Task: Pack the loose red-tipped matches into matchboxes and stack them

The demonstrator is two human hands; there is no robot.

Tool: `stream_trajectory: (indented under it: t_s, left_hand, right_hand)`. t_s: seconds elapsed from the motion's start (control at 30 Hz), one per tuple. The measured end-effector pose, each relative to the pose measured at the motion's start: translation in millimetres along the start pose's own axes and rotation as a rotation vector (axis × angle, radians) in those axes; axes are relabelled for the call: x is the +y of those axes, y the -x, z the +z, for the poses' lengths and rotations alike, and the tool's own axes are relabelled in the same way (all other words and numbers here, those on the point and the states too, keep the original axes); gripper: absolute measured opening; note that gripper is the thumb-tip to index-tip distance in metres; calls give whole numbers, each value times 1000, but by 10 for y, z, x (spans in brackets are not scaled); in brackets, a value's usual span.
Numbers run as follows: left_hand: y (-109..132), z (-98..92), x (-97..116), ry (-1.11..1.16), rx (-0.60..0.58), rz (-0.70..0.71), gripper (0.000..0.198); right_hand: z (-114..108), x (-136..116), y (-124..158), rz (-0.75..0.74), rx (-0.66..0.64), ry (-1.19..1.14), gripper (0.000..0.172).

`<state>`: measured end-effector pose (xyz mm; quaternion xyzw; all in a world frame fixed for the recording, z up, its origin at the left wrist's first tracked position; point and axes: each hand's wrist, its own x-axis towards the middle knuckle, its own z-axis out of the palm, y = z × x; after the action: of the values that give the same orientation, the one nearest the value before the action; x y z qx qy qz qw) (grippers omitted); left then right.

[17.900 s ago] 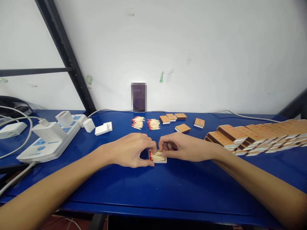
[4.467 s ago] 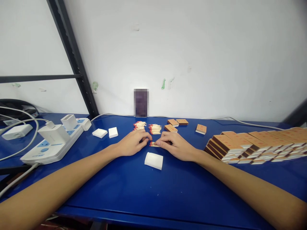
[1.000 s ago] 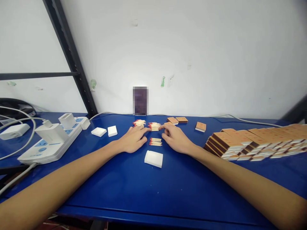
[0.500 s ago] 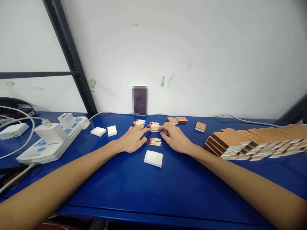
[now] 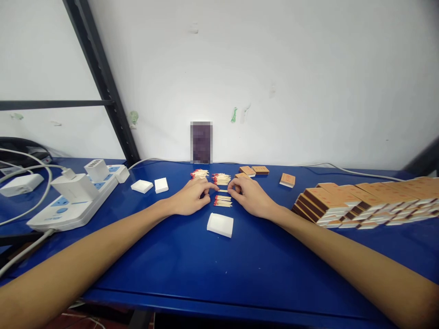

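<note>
A single match (image 5: 222, 191) lies crosswise between my hands, apart from the other matches. My left hand (image 5: 190, 197) rests low over the table, its index fingertip at the match's left end and its thumb held apart. At the other end, the thumb and index finger of my right hand (image 5: 252, 197) come together on the match. Just nearer to me is a small row of matches (image 5: 223, 201) with red heads to the left. Two larger heaps lie farther off: one match pile (image 5: 222, 178) behind the single match, another match heap (image 5: 200, 173) beyond my left hand.
A white matchbox tray (image 5: 220, 225) sits in front, with two more white trays (image 5: 161, 185) at left. Orange matchboxes (image 5: 287, 180) lie beyond my right hand; a long matchbox stack (image 5: 363, 203) fills the right. A power strip (image 5: 78, 210) with chargers and cables occupies the left.
Both hands have drawn slightly toward me, and one match has come away from the middle pile toward the front row. The right thumb and index finger have closed together.
</note>
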<state>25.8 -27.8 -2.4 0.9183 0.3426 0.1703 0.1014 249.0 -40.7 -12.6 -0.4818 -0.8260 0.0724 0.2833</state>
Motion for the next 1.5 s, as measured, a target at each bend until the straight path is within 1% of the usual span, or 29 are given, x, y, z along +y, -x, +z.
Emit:
stream_trajectory:
  t_s: [0.1,0.2,0.3,0.5,0.57,0.67,0.83,0.97,1.5]
  left_hand:
    - [7,7,-1,-6,22,-13,34]
    - [12,-1,30,-46,50,-47,27]
    - [14,-8,56,-65,63,-61,22]
    - [15,-4,49,-55,71,-20,21]
    - [19,-7,51,-39,84,7,17]
    - [26,-17,66,-13,91,37,13]
    - [32,-26,85,-10,85,48,13]
    - [32,-28,86,-12,90,57,12]
    - [29,-27,78,-17,74,60,13]
  right_hand:
    - [0,2,1,2,6,-1,13]
    - [-12,-9,6,-9,12,-4,13]
    - [-25,-32,11,22,18,-33,15]
    - [-19,-45,6,67,11,-47,14]
    - [-31,-50,20,48,10,-60,14]
    - [-68,-81,66,-12,-1,-144,13]
    - [-116,-154,139,-122,-117,-247,11]
    - [-122,-172,153,-137,-149,-251,10]
    - [-138,-174,155,-130,-163,-267,10]
